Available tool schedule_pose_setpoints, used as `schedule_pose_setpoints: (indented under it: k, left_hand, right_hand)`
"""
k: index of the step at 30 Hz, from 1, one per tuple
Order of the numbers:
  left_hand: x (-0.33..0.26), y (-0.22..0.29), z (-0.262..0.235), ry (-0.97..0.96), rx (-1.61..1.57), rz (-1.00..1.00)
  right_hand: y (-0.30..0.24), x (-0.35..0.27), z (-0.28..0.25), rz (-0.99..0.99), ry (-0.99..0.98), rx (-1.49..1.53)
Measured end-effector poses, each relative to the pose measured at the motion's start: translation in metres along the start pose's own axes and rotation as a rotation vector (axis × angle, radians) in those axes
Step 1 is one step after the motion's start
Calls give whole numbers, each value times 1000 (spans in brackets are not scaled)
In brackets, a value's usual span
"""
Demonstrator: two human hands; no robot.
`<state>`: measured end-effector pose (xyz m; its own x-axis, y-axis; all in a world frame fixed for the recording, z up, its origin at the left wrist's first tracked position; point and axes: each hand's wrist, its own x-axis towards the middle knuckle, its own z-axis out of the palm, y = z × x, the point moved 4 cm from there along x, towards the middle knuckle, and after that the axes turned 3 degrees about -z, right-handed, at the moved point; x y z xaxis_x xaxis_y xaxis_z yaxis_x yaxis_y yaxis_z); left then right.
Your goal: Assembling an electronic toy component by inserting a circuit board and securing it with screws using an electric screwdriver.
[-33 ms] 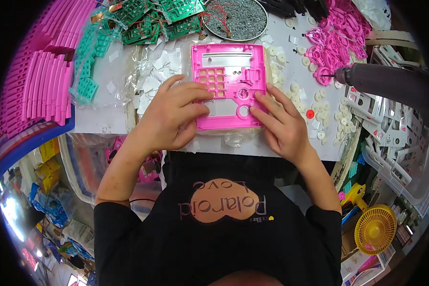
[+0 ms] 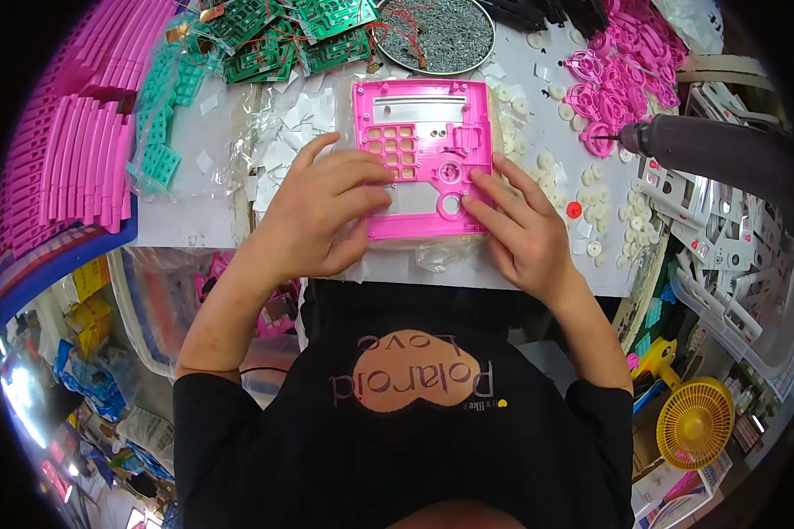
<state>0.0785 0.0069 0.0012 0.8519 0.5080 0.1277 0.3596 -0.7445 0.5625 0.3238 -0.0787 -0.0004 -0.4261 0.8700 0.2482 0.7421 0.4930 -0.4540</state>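
A pink plastic casing panel (image 2: 479,115) lies on the table in front of me, its inside facing up. It has a grid of square keypad holes, a long clear window strip and two round openings near its lower right. My left hand (image 2: 322,207) reaches over the panel's left edge, fingers spread, with fingertips at the keypad holes and the pale area below them. On the opposite side, my right hand (image 2: 525,225) rests its outstretched fingertips on the right edge, beside the round openings. Neither hand is closed around anything.
Green circuit boards (image 2: 265,53) and a round tray of screws (image 2: 490,53) stand behind the panel. White paper pieces (image 2: 291,132) and teal keypads (image 2: 154,132) lie left, near stacked pink casings (image 2: 88,159). Rightward are white discs (image 2: 595,212), pink rings (image 2: 600,97) and a dark power screwdriver (image 2: 715,154).
My left fingers have shifted very slightly up and to the right on the panel. My right hand stays in place.
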Motion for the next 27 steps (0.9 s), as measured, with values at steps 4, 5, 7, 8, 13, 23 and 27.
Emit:
schedule_pose_setpoints:
  k: [4,5,7,8,13,23,27]
  left_hand:
    - [32,21,12,148,5,23]
    - [36,23,22,111,40,27]
    - [43,25,31,61,97,36]
    - [42,27,31,46,127,29]
    - [46,28,27,10,171,25]
    - [41,26,34,69,101,-53]
    - [43,28,27,84,64,-16]
  right_hand:
    - [0,2,-1,-9,-33,-30]
    - [0,2,1,-15,-27,-20]
    - [8,0,-5,2,-34,83]
    - [16,-1,-8,16,-45,186]
    - [90,-17,-24,498,109,390]
    - [112,55,-16,113,11,-268]
    - [121,34,-26,249,200,-194]
